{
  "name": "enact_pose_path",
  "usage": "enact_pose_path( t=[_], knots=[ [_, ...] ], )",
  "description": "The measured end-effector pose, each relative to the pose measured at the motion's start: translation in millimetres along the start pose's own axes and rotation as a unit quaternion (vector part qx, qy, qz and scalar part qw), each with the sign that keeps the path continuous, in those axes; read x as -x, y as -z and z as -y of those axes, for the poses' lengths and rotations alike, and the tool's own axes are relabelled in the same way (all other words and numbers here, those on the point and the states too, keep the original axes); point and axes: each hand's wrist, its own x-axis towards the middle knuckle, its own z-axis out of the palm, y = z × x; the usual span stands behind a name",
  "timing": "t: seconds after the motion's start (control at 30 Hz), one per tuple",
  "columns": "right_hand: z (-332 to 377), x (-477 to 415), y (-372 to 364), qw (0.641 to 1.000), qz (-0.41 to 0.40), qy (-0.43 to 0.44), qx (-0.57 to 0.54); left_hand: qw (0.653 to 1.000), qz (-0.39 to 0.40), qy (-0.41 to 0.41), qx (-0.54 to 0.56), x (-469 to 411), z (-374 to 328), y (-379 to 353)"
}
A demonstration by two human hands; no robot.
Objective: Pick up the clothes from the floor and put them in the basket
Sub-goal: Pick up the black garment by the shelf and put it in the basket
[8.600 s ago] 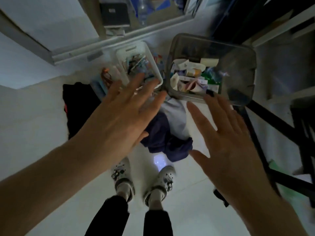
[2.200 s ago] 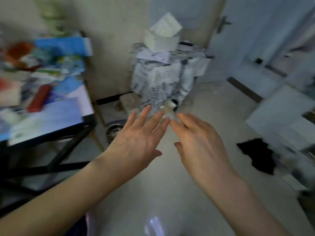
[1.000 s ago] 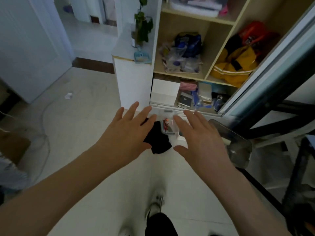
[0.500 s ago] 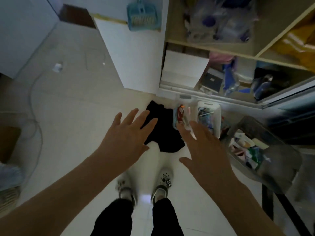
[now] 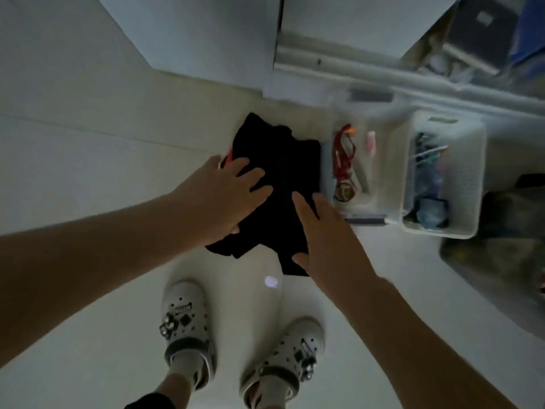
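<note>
A crumpled black garment (image 5: 283,184) with a bit of red at its left edge lies on the pale tiled floor, just ahead of my feet. My left hand (image 5: 227,196) is spread out over the garment's left side, fingers apart. My right hand (image 5: 321,234) reaches over its right lower part, fingers also apart. Neither hand has closed on the cloth. I cannot see a laundry basket in this view.
To the right of the garment stand a clear plastic tray (image 5: 351,175) with a red-ribboned medal and a white slatted basket (image 5: 442,181) full of small items. A darker bin (image 5: 501,246) sits at far right. A white cabinet (image 5: 206,33) and sliding-door track lie ahead. My white clogs (image 5: 185,320) are below.
The view has tilted further down and closer to the floor. Both hands have dropped from above the black garment onto it.
</note>
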Motion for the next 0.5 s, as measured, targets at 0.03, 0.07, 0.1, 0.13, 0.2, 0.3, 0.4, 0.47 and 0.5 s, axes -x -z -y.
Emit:
enact_pose_path(
  t=[0.03, 0.07, 0.1, 0.13, 0.2, 0.3, 0.4, 0.47, 0.5],
  knots=[
    [-7, -24, -18, 1.000, 0.008, -0.005, -0.006, 1.000, 0.013, -0.009, 0.000, -23, 0, -18],
    [-17, -49, -41, 1.000, 0.010, -0.009, -0.012, 1.000, 0.015, -0.011, -0.003, -48, 1, -41],
    [-23, -67, -54, 1.000, 0.018, -0.014, -0.003, 1.000, 0.023, -0.008, -0.010, -64, 1, -56],
    [-27, -82, -64, 1.000, 0.026, -0.010, 0.005, 0.999, 0.033, -0.002, -0.009, -79, 1, -69],
    [-42, -116, -97, 0.999, 0.032, -0.020, 0.022, 0.999, 0.040, 0.013, 0.018, -115, -2, -106],
    [-62, -152, -136, 0.998, 0.031, -0.045, 0.035, 0.994, 0.046, 0.047, 0.090, -152, -11, -158],
    [-79, -171, -169, 0.997, 0.021, -0.069, 0.039, 0.983, 0.064, 0.077, 0.152, -172, -17, -201],
    [-86, -178, -184, 0.995, 0.024, -0.078, 0.056, 0.985, 0.067, 0.084, 0.136, -180, -24, -218],
    [-87, -181, -191, 0.995, 0.017, -0.080, 0.054, 0.985, 0.069, 0.088, 0.129, -182, -25, -221]
  ],
)
